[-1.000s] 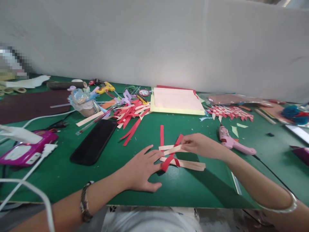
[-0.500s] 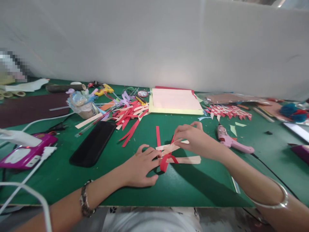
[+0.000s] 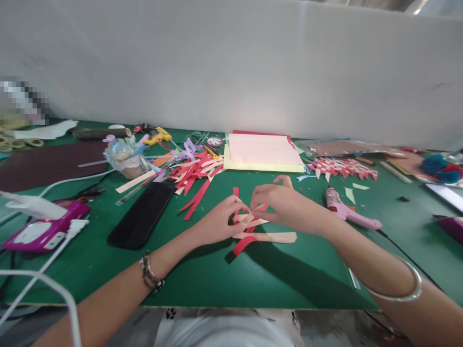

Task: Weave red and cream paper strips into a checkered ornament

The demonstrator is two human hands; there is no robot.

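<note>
A small weave of red and cream paper strips (image 3: pixel 265 236) lies on the green table (image 3: pixel 282 279) in front of me. My left hand (image 3: pixel 222 222) is raised over its left side, fingers pinched on a strip there. My right hand (image 3: pixel 280 205) meets it from the right and pinches a cream strip at the same spot. One cream strip sticks out to the right and a red end points toward me.
A black phone (image 3: pixel 142 214) lies left of my hands. Behind it sit a heap of loose red and cream strips (image 3: pixel 195 171), a pot of scraps (image 3: pixel 125 156) and a yellow glue gun (image 3: pixel 159 136). A pink glue gun (image 3: pixel 349 212) lies at right, near a finished red-white weave (image 3: pixel 343 167) and stacked paper sheets (image 3: pixel 264 152).
My left hand lifted off the table, where it lay flat, and closed on the strips. My right hand moved left to meet it. The folded red loop has straightened out.
</note>
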